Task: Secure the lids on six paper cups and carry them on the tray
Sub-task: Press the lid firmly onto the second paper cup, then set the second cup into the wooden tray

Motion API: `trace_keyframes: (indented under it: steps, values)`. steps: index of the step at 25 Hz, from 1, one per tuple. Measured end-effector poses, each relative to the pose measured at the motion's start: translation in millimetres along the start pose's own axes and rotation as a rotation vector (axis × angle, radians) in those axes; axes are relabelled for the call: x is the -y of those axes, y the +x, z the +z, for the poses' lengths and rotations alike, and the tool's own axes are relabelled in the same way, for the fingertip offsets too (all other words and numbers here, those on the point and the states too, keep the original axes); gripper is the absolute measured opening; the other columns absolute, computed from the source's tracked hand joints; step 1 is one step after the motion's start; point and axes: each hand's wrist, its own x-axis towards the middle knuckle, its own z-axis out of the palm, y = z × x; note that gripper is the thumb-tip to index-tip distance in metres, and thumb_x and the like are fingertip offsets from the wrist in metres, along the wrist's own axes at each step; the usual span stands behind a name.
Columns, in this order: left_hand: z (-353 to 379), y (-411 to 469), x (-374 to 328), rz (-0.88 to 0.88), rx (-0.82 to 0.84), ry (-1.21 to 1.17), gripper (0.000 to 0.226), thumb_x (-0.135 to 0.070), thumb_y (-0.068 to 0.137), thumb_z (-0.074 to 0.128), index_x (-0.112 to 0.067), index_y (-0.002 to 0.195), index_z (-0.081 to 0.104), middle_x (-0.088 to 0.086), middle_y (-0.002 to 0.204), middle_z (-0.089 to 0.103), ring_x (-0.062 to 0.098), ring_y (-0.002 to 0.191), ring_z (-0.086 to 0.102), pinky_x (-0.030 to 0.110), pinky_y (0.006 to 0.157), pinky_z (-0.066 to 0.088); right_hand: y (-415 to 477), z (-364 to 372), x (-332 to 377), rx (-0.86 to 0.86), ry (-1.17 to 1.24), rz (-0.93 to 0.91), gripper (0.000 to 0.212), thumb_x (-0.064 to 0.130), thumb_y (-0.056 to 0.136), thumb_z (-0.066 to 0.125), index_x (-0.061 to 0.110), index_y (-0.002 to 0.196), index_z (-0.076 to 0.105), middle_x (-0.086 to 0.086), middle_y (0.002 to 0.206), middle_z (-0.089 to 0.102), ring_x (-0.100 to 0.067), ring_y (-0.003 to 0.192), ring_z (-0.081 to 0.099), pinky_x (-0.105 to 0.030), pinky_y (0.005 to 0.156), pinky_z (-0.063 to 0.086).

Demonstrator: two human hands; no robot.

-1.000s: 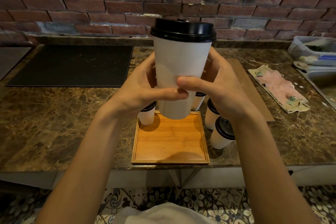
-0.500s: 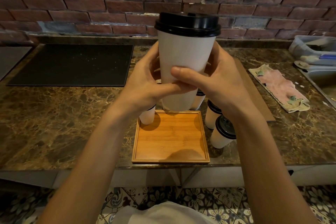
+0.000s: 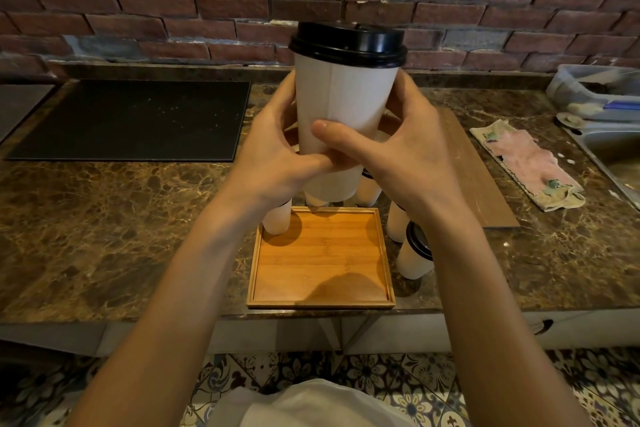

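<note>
I hold a tall white paper cup [image 3: 341,104] with a black lid [image 3: 347,44] upright in the air above the counter. My left hand [image 3: 277,156] wraps its lower left side and my right hand [image 3: 398,146] its lower right side, thumbs crossing in front. Below lies a square wooden tray [image 3: 320,262] near the counter's front edge. One lidded cup [image 3: 277,218] stands on the tray's back left corner. Another cup [image 3: 369,189] shows behind the tray, and two lidded cups [image 3: 414,253] stand right of it, partly hidden by my right forearm.
A black mat [image 3: 131,118] lies at the back left of the marble counter [image 3: 104,236]. A wooden board [image 3: 474,170] and a pink cloth [image 3: 526,163] lie to the right, with a sink [image 3: 613,156] and plastic container [image 3: 595,87] at far right. A brick wall rises behind.
Both hands have raised the cup slightly and slid lower on its body, with the thumbs now overlapping. The cups on the counter have not moved.
</note>
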Motion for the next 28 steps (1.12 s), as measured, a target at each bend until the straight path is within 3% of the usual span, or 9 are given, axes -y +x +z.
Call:
trace_keyframes:
  steps: [10, 14, 16, 18, 20, 22, 24, 26, 28]
  values:
    - [-7, -1, 0, 0.034, 0.081, -0.028, 0.095, -0.024, 0.065, 0.080, -0.019, 0.146, 0.029, -0.015, 0.125, 0.053, 0.000, 0.114, 0.055, 0.020, 0.085, 0.052, 3, -8, -5, 0.049, 0.042, -0.045, 0.081, 0.037, 0.072, 0.083, 0.016, 0.139, 0.043, 0.006, 0.130, 0.056, -0.005, 0.117, 0.054, -0.031, 0.093, 0.054]
    - [-13, -7, 13, -0.016, 0.138, -0.015, 0.099, -0.030, 0.063, 0.080, -0.022, 0.147, 0.028, -0.008, 0.134, 0.051, 0.007, 0.122, 0.052, 0.030, 0.095, 0.051, -3, -1, -18, 0.031, 0.053, -0.053, 0.087, 0.036, 0.069, 0.084, 0.017, 0.140, 0.040, 0.010, 0.130, 0.053, 0.001, 0.119, 0.051, -0.016, 0.093, 0.049]
    - [-20, -15, 26, -0.036, 0.179, -0.010, 0.099, -0.032, 0.064, 0.081, -0.025, 0.147, 0.028, -0.007, 0.139, 0.049, 0.007, 0.126, 0.049, 0.029, 0.100, 0.047, -6, 3, -27, 0.021, 0.067, -0.059, 0.089, 0.033, 0.067, 0.086, 0.017, 0.141, 0.038, 0.013, 0.129, 0.052, 0.004, 0.120, 0.050, -0.011, 0.093, 0.046]
    - [-31, -28, 44, -0.044, 0.173, 0.013, 0.090, -0.039, 0.069, 0.077, -0.031, 0.145, 0.031, -0.008, 0.140, 0.047, 0.007, 0.128, 0.048, 0.025, 0.102, 0.044, -10, 7, -38, 0.010, 0.090, -0.053, 0.092, 0.030, 0.066, 0.087, 0.015, 0.141, 0.036, 0.015, 0.128, 0.050, 0.005, 0.121, 0.049, -0.013, 0.096, 0.047]
    - [-41, -44, 65, -0.075, 0.067, 0.051, 0.070, -0.045, 0.076, 0.069, -0.039, 0.139, 0.038, -0.013, 0.138, 0.049, 0.006, 0.125, 0.049, 0.022, 0.101, 0.044, -15, 11, -49, 0.002, 0.113, -0.039, 0.094, 0.026, 0.066, 0.087, 0.012, 0.142, 0.035, 0.015, 0.129, 0.050, 0.003, 0.123, 0.050, -0.021, 0.099, 0.049]
    - [-50, -59, 92, -0.094, -0.085, 0.174, 0.055, -0.047, 0.082, 0.061, -0.045, 0.133, 0.042, -0.018, 0.135, 0.048, 0.003, 0.122, 0.050, 0.020, 0.098, 0.046, -22, 15, -62, -0.006, 0.131, -0.021, 0.094, 0.024, 0.065, 0.088, 0.012, 0.142, 0.034, 0.014, 0.131, 0.050, 0.000, 0.125, 0.050, -0.029, 0.101, 0.050]
    - [-56, -71, 128, -0.140, -0.198, 0.400, 0.050, -0.041, 0.088, 0.061, -0.036, 0.135, 0.044, -0.012, 0.138, 0.045, 0.008, 0.125, 0.046, 0.032, 0.101, 0.044, -31, 20, -77, -0.005, 0.163, 0.004, 0.095, 0.021, 0.065, 0.088, 0.014, 0.141, 0.033, 0.017, 0.130, 0.050, 0.002, 0.124, 0.050, -0.028, 0.100, 0.050]
    - [-60, -83, 166, -0.308, -0.210, 0.597, 0.054, -0.038, 0.091, 0.058, -0.027, 0.141, 0.041, -0.001, 0.149, 0.036, 0.017, 0.135, 0.035, 0.048, 0.108, 0.035, -40, 27, -94, 0.015, 0.169, 0.047, 0.096, 0.018, 0.064, 0.088, 0.014, 0.142, 0.032, 0.021, 0.128, 0.050, 0.003, 0.123, 0.051, -0.024, 0.099, 0.050]
    - [-62, -98, 202, -0.477, -0.135, 0.756, 0.061, -0.046, 0.092, 0.051, -0.028, 0.147, 0.031, 0.002, 0.156, 0.023, 0.022, 0.143, 0.020, 0.051, 0.114, 0.022, -49, 35, -110, 0.048, 0.151, 0.093, 0.096, 0.017, 0.063, 0.089, 0.023, 0.140, 0.032, 0.032, 0.124, 0.050, 0.006, 0.122, 0.050, -0.018, 0.098, 0.047]
